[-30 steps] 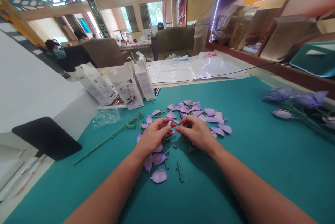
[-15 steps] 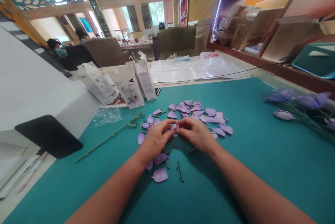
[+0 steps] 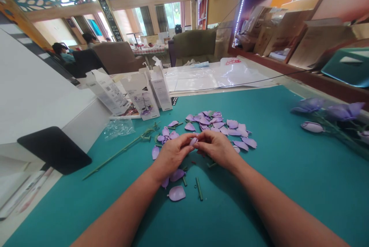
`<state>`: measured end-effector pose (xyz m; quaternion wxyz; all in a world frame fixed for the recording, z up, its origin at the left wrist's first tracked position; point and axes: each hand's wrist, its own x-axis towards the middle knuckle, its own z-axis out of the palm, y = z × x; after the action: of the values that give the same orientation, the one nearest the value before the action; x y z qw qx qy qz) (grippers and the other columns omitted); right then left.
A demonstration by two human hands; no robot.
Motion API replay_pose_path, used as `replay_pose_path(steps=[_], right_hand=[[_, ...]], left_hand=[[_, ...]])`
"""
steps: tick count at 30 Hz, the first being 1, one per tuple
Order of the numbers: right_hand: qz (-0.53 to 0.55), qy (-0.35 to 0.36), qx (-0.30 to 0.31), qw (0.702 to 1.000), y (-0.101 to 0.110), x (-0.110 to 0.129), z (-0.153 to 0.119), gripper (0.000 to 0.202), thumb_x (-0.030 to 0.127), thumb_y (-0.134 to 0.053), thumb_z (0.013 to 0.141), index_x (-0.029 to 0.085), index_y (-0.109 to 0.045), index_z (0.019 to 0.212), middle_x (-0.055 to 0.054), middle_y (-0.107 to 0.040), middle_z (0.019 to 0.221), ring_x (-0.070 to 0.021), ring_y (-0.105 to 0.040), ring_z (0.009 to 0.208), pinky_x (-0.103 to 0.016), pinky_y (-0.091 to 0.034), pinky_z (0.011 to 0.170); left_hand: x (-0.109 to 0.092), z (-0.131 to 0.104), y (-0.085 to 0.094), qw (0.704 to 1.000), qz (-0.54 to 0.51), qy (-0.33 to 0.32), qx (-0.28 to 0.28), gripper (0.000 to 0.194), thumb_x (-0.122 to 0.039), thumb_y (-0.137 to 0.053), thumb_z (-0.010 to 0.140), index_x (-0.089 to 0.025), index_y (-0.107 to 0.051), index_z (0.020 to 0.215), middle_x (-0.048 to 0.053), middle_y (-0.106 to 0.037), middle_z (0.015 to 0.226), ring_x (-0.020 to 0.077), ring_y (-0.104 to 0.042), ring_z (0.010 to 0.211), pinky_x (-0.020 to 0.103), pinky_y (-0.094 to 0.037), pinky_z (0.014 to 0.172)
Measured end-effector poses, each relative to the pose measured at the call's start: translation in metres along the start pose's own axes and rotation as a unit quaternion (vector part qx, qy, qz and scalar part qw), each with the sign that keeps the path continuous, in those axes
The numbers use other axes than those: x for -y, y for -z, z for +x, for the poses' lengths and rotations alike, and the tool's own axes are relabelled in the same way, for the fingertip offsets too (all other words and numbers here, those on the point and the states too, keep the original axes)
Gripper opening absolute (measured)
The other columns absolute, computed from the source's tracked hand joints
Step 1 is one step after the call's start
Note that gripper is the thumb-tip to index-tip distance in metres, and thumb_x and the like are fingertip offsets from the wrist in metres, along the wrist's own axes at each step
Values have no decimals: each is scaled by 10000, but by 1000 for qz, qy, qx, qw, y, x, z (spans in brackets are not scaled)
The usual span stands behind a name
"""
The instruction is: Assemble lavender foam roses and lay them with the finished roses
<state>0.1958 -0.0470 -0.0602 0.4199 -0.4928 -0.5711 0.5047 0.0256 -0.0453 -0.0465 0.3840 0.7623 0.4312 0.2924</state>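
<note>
My left hand (image 3: 176,151) and my right hand (image 3: 215,145) meet over the middle of the green mat (image 3: 276,170). Between their fingertips they pinch a small purple flower piece (image 3: 194,142), partly covered by the fingers. Behind my hands lies a heap of loose purple petals (image 3: 204,119), spreading to the right. More petals lie left of my left hand, and a pale petal (image 3: 177,193) rests nearer to me. A short green stem piece (image 3: 199,188) lies below my hands. A long green stem (image 3: 118,151) stretches across the mat on the left.
White boxes (image 3: 141,95) stand at the mat's back left, with a clear plastic bag (image 3: 118,128) before them. A black tablet-like panel (image 3: 54,150) is at the left. Assembled purple flowers (image 3: 343,111) lie at the right. People sit in the far background.
My fingertips have shifted slightly around the small purple piece, which is now turned more upright. The things on the mat look the same.
</note>
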Motion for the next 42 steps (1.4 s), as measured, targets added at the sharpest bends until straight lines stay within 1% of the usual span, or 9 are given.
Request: replay_pose_path(steps=[7,12,17,21,25,28,31,35,42], right_hand=[[28,-14,18,999,-1,4,-1,88,253,-667,670,201,-605,703,53,-582,535,-103,-535,485,-227,-439,479],[19,-8,30,999,-1,0,1,85,233,-665,690,197,-589,677,49,-583,536,-103,-545,500,-227,-445,493],[-9,22,35,999,-3,-6,1,49,234,-659,718,197,-640,744,27,-610,579,-108,-528,520,-235,-416,497],[25,12,37,999,-3,-4,1,131,317,-656,718,195,-611,734,40,-572,559,-104,-515,509,-230,-400,485],[72,-26,21,997,-2,0,1,220,379,-678,685,191,-581,745,52,-569,538,-98,-509,476,-225,-402,460],[88,-22,-1,996,-3,2,1,257,405,-694,672,190,-566,727,45,-589,533,-97,-510,460,-221,-396,442],[93,-14,-14,995,-4,3,-1,270,420,-700,672,192,-559,704,49,-581,518,-88,-487,428,-211,-367,410],[96,-5,-22,995,-6,3,-2,271,419,-702,682,190,-558,693,50,-581,520,-76,-470,408,-197,-333,388],[85,8,-25,996,-7,-1,-2,262,406,-709,688,190,-562,695,41,-600,559,-80,-511,440,-200,-375,417]], left_hand=[[3,0,2,998,56,3,19,421,-237,-531,862,-249,-549,1282,27,-725,1080,196,-669,971,296,-486,883],[6,0,2,995,92,4,36,466,-207,-517,865,-269,-511,1327,19,-723,1088,194,-655,1004,296,-473,898],[7,0,1,996,75,-1,48,478,-248,-505,881,-245,-473,1358,39,-666,1224,197,-633,1059,282,-466,897],[4,-2,-1,997,58,-1,45,537,-197,-534,847,-220,-440,1375,46,-668,1209,192,-636,1022,283,-461,885],[-2,-3,-3,993,119,-3,23,454,-234,-541,857,-205,-505,1309,63,-682,1149,217,-629,980,305,-454,820],[-5,-3,-4,986,164,13,21,335,-282,-500,894,-198,-577,1209,66,-703,1064,232,-632,925,313,-439,760],[-6,-3,-3,987,158,8,26,272,-306,-457,922,-199,-622,1111,49,-710,993,215,-629,880,299,-428,731],[-5,-3,-1,988,155,1,28,228,-305,-484,913,-203,-632,1052,34,-705,952,203,-619,860,282,-423,715],[-4,-3,-2,977,209,-1,32,214,-299,-433,944,-194,-614,989,38,-691,905,193,-608,814,274,-396,674]])
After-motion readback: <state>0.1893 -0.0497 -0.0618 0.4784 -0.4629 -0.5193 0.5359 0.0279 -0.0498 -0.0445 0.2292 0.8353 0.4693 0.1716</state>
